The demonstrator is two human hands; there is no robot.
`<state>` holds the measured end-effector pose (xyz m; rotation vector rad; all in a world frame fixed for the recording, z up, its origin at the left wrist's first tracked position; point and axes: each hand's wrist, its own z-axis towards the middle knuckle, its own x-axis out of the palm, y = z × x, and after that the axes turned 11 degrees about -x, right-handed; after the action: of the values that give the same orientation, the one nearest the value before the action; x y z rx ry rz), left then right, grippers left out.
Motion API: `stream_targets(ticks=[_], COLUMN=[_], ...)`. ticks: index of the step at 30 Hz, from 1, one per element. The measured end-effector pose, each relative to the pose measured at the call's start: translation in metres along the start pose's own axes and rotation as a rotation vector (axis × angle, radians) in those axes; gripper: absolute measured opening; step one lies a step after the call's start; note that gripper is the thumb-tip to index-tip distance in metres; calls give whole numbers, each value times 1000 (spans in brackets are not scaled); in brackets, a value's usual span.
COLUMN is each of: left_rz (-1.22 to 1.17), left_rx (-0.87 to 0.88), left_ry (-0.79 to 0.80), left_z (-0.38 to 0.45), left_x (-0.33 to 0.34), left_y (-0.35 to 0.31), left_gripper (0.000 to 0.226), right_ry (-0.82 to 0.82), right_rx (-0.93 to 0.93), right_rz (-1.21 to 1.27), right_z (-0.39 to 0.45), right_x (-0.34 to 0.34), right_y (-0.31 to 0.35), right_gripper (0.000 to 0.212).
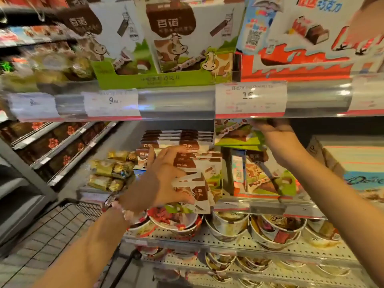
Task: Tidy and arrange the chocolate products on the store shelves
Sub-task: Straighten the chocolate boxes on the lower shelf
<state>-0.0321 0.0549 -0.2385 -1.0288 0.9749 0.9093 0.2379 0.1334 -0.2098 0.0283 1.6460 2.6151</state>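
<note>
I am gripping a loose bundle of cow-print chocolate boxes (pixel 195 183) in my left hand (pixel 160 177), squaring them against the stacked boxes (pixel 176 140) behind, while my right hand (pixel 272 129), fingers curled, is steadying a green display carton (pixel 239 136) just right of that stack.

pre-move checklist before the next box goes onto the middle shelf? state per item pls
1. Left hand grips the small cow-print chocolate boxes: ok.
2. Those boxes squared up: not ok, they are fanned and tilted.
3. Right hand holds the green cow-print display box under the upper shelf rail: ok, though its fingers are partly hidden.
4. Stacked boxes behind lie flat and even: ok.
5. Free space at the back of the shelf: cannot tell, hidden.
6. Price tags readable: cannot tell, blurred.
</note>
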Motion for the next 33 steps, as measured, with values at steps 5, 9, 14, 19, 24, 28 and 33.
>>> stream_targets(ticks=[5, 9, 14, 19, 24, 28, 33], left_rz=[-13, -32, -52, -56, -61, -63, -127], left_rx=[55, 77, 84, 111, 90, 85, 100], left_ry=[-62, -71, -66, -97, -68, -62, -102], left_z=[-10, -10, -13, -17, -20, -20, -21], left_x=[2, 1, 0, 0, -1, -1, -2], left_y=[2, 3, 3, 0, -1, 0, -2], left_gripper=[53, 46, 40, 37, 37, 37, 37], right_ry=[72, 195, 399, 552, 496, 442, 490], right_rx=[-84, -136, -131, -14, -72, -213, -214], right_rz=[16, -71, -78, -141, -97, -175, -232], right_z=[-5, -14, -23, -29, -30, -31, -28], right_x=[26, 41, 57, 65, 62, 65, 66], right_y=[-7, -5, 0, -7, 0, 1, 2], right_gripper=[34, 39, 47, 27, 23, 25, 22])
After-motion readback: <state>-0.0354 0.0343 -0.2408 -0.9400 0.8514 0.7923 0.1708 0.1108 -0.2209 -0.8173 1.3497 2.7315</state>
